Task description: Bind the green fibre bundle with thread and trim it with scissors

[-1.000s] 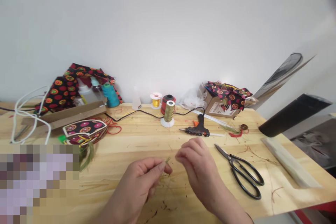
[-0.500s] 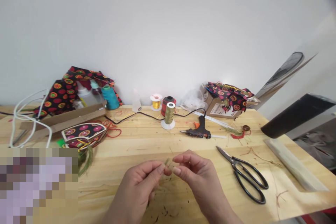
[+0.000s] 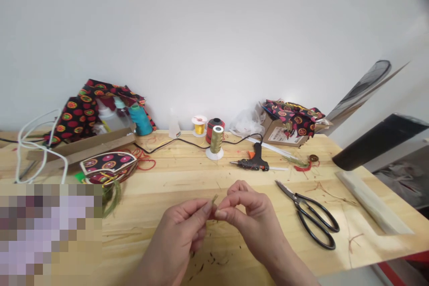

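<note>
My left hand (image 3: 182,232) and my right hand (image 3: 248,214) meet fingertip to fingertip low over the wooden table (image 3: 187,178). Both pinch a small tuft of olive-gold thread (image 3: 213,199) that sticks up between the thumbs. Thin strands of it hang down under my left fingers. Black scissors (image 3: 311,216) lie shut on the table just right of my right hand. A gold thread spool (image 3: 216,141) on a white base stands behind the hands.
A black glue gun (image 3: 253,163) with its cord lies mid-table. Red (image 3: 214,127), yellow (image 3: 199,126) and teal (image 3: 140,118) spools line the wall. Patterned fabric (image 3: 83,111) and cardboard boxes (image 3: 281,134) sit left and right. White cable (image 3: 36,152) at far left. Thread scraps litter the table.
My right hand has moved left from a small gap to meet my left hand and has closed on the thread tuft. The left hand stayed almost still.
</note>
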Demonstrator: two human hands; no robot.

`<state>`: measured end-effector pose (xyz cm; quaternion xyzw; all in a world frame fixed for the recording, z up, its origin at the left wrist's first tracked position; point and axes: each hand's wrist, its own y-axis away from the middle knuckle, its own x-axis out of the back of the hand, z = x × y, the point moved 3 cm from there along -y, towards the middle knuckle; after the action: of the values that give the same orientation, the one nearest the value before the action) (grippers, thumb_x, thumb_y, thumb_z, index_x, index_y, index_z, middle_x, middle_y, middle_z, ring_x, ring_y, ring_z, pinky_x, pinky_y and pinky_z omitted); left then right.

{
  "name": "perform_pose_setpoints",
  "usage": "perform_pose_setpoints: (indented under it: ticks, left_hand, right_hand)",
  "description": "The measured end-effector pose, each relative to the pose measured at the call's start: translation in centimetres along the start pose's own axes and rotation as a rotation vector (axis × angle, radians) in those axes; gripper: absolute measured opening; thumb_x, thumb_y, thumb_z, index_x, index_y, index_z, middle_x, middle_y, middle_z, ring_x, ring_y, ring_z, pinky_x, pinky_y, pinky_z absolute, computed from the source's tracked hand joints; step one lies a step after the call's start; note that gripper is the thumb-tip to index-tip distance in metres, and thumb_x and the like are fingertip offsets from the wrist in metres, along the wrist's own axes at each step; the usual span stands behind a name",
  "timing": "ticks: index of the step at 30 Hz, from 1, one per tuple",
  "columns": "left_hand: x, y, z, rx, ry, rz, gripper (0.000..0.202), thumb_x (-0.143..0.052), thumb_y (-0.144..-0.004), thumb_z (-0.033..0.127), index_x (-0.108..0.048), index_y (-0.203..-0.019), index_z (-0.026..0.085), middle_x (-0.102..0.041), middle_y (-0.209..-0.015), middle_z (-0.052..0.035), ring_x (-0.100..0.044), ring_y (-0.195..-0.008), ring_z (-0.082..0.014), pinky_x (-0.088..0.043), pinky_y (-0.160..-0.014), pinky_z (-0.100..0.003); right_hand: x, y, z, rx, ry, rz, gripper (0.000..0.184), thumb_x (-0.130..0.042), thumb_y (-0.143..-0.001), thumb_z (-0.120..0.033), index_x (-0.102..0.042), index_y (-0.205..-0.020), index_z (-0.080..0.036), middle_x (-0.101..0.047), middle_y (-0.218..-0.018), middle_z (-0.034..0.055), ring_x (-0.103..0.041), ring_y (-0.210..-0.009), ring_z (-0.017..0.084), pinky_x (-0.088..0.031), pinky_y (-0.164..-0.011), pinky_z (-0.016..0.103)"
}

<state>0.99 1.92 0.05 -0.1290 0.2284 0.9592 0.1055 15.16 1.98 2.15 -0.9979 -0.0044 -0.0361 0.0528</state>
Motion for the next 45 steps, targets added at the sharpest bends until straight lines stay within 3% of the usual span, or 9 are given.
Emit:
perform_pose_setpoints:
  ticks: [3,5,10,15,23,28,34,39,45]
  left_hand:
    - [-0.2,0.2,0.0,0.014,-0.041,-0.002,0.022,-0.062,-0.076,0.036,-0.072,-0.076,0.016,-0.058,-0.063,0.0003,-0.021,-0.047,-0.006,-0.016,-0.045,-0.023]
    - [-0.2,0.3,0.0,0.015,-0.07,0.011,0.023,-0.061,-0.077,0.036,-0.073,-0.076,0.016,-0.063,-0.07,-0.0026,-0.023,-0.047,-0.0058,-0.017,-0.045,-0.023]
    - [-0.2,0.2,0.0,0.016,-0.1,-0.014,0.029,-0.06,-0.077,0.037,-0.069,-0.062,0.015,-0.042,-0.049,0.0054,-0.019,-0.046,-0.0064,-0.016,-0.044,-0.023]
    - [-0.2,0.3,-0.4,0.0,-0.056,-0.039,0.028,-0.062,-0.076,0.036,-0.064,-0.058,0.015,-0.046,-0.053,0.0042,-0.022,-0.046,-0.0065,-0.016,-0.045,-0.024]
    - [-0.4,0.4,-0.3,-0.027,-0.078,-0.032,0.031,-0.063,-0.074,0.036,-0.058,-0.051,0.016,-0.037,-0.049,0.007,-0.022,-0.045,-0.0068,-0.015,-0.045,-0.025]
    - [-0.3,0.5,-0.2,-0.033,-0.083,-0.029,0.026,-0.062,-0.075,0.035,-0.063,-0.058,0.015,-0.039,-0.051,0.0066,-0.021,-0.046,-0.0069,-0.015,-0.046,-0.025]
    - [-0.2,0.3,-0.3,-0.061,-0.139,-0.058,0.034,-0.058,-0.078,0.04,-0.052,-0.053,0.018,-0.032,-0.051,0.0077,-0.02,-0.048,-0.0088,-0.015,-0.047,-0.026]
    - [-0.1,0.3,-0.3,-0.081,-0.293,-0.054,0.033,-0.054,-0.08,0.045,-0.057,-0.06,0.018,-0.029,-0.052,0.0074,-0.023,-0.049,-0.0099,-0.016,-0.047,-0.027]
    - [-0.2,0.5,-0.2,-0.094,-0.419,-0.076,0.035,-0.051,-0.081,0.047,-0.06,-0.063,0.018,-0.032,-0.052,0.0065,-0.025,-0.048,-0.0103,-0.019,-0.047,-0.027]
  right_hand:
    - [0.2,-0.5,0.4,0.011,0.023,0.062,0.012,-0.072,-0.066,-0.015,-0.069,-0.057,-0.021,-0.053,-0.06,-0.0019,-0.049,-0.068,0.015,-0.04,-0.07,0.032]
    - [0.3,-0.6,0.6,0.026,0.043,0.095,0.011,-0.072,-0.066,-0.016,-0.067,-0.056,-0.02,-0.052,-0.06,-0.0022,-0.049,-0.066,0.015,-0.04,-0.069,0.032]
    - [0.4,-0.7,0.7,0.029,0.06,0.103,0.012,-0.071,-0.065,-0.02,-0.064,-0.055,-0.02,-0.052,-0.061,-0.0015,-0.05,-0.066,0.016,-0.04,-0.067,0.032]
    - [0.5,-0.6,0.8,0.025,0.075,0.101,0.011,-0.07,-0.066,-0.022,-0.065,-0.056,-0.02,-0.052,-0.062,-0.001,-0.051,-0.066,0.016,-0.041,-0.067,0.032]
    - [0.3,-0.5,0.8,-0.015,0.05,0.107,0.012,-0.07,-0.066,-0.024,-0.065,-0.056,-0.019,-0.053,-0.061,-0.0004,-0.05,-0.067,0.017,-0.04,-0.067,0.032]
    - [0.7,-0.2,2.3,-0.229,-0.135,0.138,0.022,-0.065,-0.074,-0.039,-0.073,-0.076,-0.018,-0.058,-0.064,-0.0002,-0.045,-0.062,0.013,-0.036,-0.062,0.027]
    - [-0.2,0.6,3.7,-0.469,-0.502,-0.07,0.026,-0.08,-0.056,-0.031,-0.075,-0.077,-0.016,-0.066,-0.063,0.0016,-0.044,-0.055,0.009,-0.029,-0.054,0.022]
    - [-0.7,0.4,3.0,-0.469,-0.57,-0.061,0.021,-0.083,-0.051,-0.024,-0.075,-0.069,-0.017,-0.068,-0.062,0.0008,-0.052,-0.057,0.01,-0.034,-0.058,0.023]
    - [-0.8,0.2,2.2,-0.351,-0.569,-0.076,0.009,-0.077,-0.06,-0.019,-0.069,-0.057,-0.016,-0.063,-0.053,-0.0024,-0.053,-0.054,0.01,-0.04,-0.06,0.024]
